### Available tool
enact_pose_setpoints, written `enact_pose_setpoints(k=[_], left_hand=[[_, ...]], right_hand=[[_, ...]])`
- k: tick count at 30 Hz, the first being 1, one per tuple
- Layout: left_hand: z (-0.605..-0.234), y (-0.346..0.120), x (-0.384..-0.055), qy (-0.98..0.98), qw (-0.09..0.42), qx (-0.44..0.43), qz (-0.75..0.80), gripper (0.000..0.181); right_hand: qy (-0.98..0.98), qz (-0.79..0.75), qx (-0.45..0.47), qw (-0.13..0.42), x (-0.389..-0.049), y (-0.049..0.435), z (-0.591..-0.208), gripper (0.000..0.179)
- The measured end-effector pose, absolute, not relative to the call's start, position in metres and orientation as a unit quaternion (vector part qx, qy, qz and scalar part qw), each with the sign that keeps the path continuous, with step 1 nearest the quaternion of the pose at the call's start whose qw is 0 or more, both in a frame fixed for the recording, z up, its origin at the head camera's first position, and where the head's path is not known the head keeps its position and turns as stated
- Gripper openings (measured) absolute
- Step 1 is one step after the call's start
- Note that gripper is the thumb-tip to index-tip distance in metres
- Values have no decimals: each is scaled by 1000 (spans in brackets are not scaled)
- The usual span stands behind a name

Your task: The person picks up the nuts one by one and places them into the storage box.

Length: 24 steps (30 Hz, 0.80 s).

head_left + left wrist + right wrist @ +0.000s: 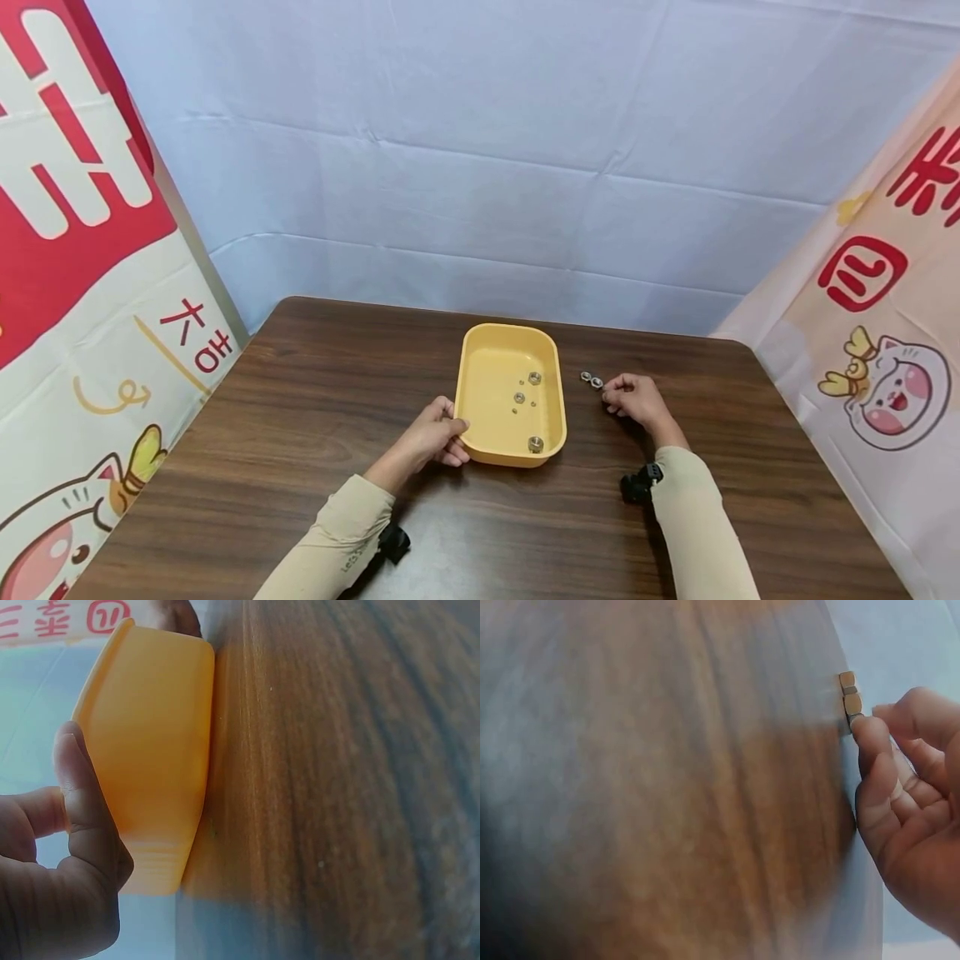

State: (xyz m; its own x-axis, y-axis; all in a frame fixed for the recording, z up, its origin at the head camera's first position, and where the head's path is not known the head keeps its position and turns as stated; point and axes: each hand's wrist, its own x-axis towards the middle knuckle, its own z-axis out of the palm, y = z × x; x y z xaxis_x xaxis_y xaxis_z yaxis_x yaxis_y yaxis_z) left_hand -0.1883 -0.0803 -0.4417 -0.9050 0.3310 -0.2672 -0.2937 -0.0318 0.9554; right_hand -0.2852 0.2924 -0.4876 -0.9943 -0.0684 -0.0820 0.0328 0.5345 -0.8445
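A yellow plastic tray (487,379) rests on the table, holding several metal hex nuts of different sizes. One large nut (536,444) lies near its front right corner, another nut (535,378) farther back. My left hand (437,433) grips the tray's front left corner, thumb over the rim and fingers against the outer wall (161,742). To the tray's right, two nuts (591,380) lie side by side on the table. Beside them my right hand (636,402) pinches with curled fingers at a small metal nut, mostly hidden by the fingertips (870,735).
The dark wood-grain table (337,367) reaches back to a pale cloth backdrop (480,167). Printed banners hang at the left (67,250) and right (885,333). Both forearms wear light sleeves, with a black camera (641,485) at the right wrist.
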Motion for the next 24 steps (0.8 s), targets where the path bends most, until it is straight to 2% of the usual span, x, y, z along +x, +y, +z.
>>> enact_pose_setpoints(k=[9, 24], left_hand=[[-471, -77, -207, 660, 218, 6, 719, 16], [-475, -79, -205, 668, 217, 12, 712, 16]], right_hand=[[830, -547, -32, 107, -285, 298, -480, 27], [859, -502, -38, 97, -272, 286, -469, 23]])
